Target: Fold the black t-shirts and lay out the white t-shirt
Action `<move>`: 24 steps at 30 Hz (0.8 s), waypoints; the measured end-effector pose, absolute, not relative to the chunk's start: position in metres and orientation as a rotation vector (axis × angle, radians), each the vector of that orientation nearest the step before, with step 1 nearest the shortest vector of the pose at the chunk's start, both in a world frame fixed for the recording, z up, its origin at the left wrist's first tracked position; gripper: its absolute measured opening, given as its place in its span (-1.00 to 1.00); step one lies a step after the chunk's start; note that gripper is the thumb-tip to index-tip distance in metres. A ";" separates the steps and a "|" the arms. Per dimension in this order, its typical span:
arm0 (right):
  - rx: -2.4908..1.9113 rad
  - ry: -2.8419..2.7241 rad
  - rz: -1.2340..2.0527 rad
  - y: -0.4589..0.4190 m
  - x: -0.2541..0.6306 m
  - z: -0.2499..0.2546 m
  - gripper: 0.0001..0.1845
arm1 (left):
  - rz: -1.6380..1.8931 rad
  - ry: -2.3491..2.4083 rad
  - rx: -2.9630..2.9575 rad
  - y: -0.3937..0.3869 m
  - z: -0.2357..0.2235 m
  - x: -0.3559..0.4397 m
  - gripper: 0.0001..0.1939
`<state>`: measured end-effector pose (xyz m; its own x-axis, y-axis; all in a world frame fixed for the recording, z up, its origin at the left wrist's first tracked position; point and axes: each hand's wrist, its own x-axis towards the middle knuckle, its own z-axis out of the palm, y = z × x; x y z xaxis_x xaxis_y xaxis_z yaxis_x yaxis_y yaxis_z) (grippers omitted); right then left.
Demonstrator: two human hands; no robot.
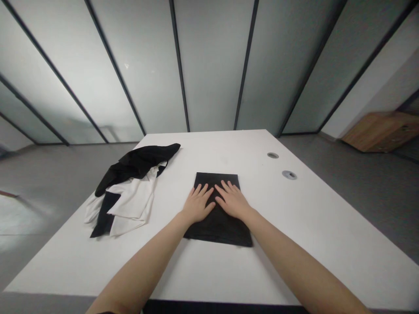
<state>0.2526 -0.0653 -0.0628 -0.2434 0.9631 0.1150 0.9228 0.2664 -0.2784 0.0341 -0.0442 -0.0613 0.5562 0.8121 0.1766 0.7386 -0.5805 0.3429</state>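
My left hand (197, 204) and right hand (231, 201) lie flat, just apart, on folded black cloth (218, 229); black-and-white clothing (127, 192) lies at ten o'clock.

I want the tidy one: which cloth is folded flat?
The plain black cloth under the left hand and right hand; the black-and-white cloth beside it is crumpled.

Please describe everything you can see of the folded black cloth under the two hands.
The folded black cloth is a flat, roughly rectangular stack of matte, soft-looking fabric; what garment it is cannot be told. It lies on the white table, apart from the crumpled black-and-white garment on its left. The left hand and right hand rest flat on it, side by side, with fingers spread.
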 end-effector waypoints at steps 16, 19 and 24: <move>-1.640 -2.233 0.198 -0.068 0.255 -0.048 -0.38 | 0.897 1.431 2.274 -0.015 -0.068 0.016 -0.39; -1.560 -2.366 0.246 -0.074 0.246 -0.047 -0.35 | 0.903 1.345 2.331 -0.020 -0.063 0.019 -0.46; -1.557 -2.399 0.281 -0.063 0.267 -0.050 -0.35 | 0.659 1.241 2.521 -0.037 -0.049 0.024 -0.51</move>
